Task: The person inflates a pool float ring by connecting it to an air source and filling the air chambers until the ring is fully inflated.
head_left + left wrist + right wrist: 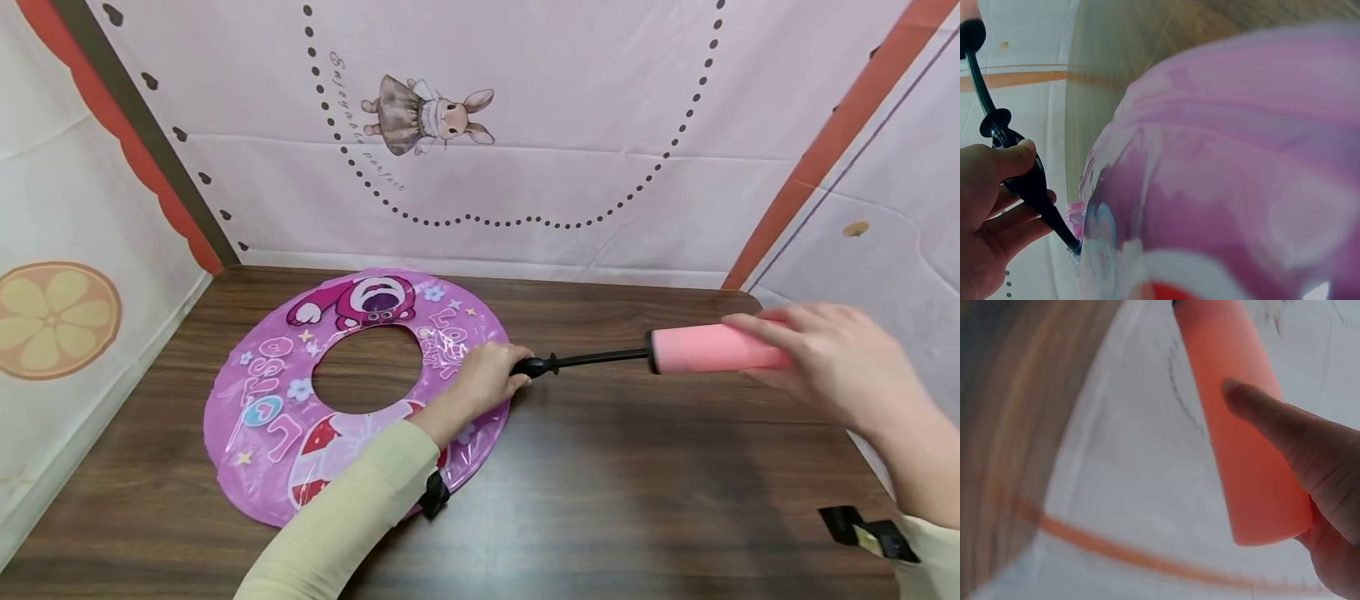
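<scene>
A pink and purple swim ring [247, 392], printed with a bear and lettering, lies on the left of the table. My left hand [483, 379] pinches the black nozzle end [1025, 178] of a hand pump at the ring's right side. In the left wrist view the nozzle's tip meets the ring's clear valve [1075, 250]. A thin black rod [603, 357] runs from the nozzle to the pink pump barrel [701, 347]. My right hand [832, 358] grips that barrel near its far end, thumb [1260, 415] along its side, well out from the rod.
The brown wooden table [600, 500] has a printed cloth wall [562, 108] along its back, with more cloth on the left and right. Black straps [433, 496] sit at both wrists, and the left forearm crosses over the ring's front.
</scene>
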Tool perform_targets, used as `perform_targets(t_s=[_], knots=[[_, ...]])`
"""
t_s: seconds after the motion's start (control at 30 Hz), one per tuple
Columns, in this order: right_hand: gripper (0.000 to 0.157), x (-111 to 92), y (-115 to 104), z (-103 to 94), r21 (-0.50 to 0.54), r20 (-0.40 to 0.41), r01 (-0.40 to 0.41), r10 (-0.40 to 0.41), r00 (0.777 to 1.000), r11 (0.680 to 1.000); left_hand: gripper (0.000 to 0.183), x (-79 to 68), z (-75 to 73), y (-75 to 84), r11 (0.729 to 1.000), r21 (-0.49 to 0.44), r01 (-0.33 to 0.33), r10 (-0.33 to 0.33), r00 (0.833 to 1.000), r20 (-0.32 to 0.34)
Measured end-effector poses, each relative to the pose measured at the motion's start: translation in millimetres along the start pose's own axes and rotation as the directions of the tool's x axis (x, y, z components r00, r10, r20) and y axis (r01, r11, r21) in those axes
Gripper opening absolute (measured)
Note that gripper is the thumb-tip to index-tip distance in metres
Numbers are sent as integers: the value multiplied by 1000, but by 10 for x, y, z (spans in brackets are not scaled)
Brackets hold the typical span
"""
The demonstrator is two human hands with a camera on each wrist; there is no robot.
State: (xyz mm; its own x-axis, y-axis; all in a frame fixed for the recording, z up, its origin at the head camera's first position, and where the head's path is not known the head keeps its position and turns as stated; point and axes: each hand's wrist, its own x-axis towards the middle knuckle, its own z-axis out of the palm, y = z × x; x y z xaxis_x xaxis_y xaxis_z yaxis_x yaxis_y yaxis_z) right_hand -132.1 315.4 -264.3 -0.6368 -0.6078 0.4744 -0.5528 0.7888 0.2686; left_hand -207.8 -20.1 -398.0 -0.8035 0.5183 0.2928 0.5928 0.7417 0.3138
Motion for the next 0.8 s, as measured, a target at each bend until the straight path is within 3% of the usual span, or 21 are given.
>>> perform_targets(t_s=[0.13,0.23,0.43,0.6,0.77,0.8], knots=[[57,279,-298,212,-25,-2,87,-87,996,996,32,-14,-20,28,1000,-7,-19,19,1000,-16],[52,448,-474,371,-81,-47,126,-130,990,989,31,-23,-22,40,1000,-11,-22,21,999,-42],[54,516,-617,490,-91,-30,151,-154,988,984,29,-29,-33,45,999,-37,-15,14,999,-47],[58,382,-522,379,-47,-5,125,-126,992,991,30,-12,-49,37,999,-35,17,-18,1000,-6],[59,219,-278,107,-13,46,63,-62,997,998,31,0,-63,14,999,-40,19,-18,1000,22],[54,184,-219,45,-12,52,43,-42,998,999,30,-3,-65,7,999,-41,22,-21,1000,22]])
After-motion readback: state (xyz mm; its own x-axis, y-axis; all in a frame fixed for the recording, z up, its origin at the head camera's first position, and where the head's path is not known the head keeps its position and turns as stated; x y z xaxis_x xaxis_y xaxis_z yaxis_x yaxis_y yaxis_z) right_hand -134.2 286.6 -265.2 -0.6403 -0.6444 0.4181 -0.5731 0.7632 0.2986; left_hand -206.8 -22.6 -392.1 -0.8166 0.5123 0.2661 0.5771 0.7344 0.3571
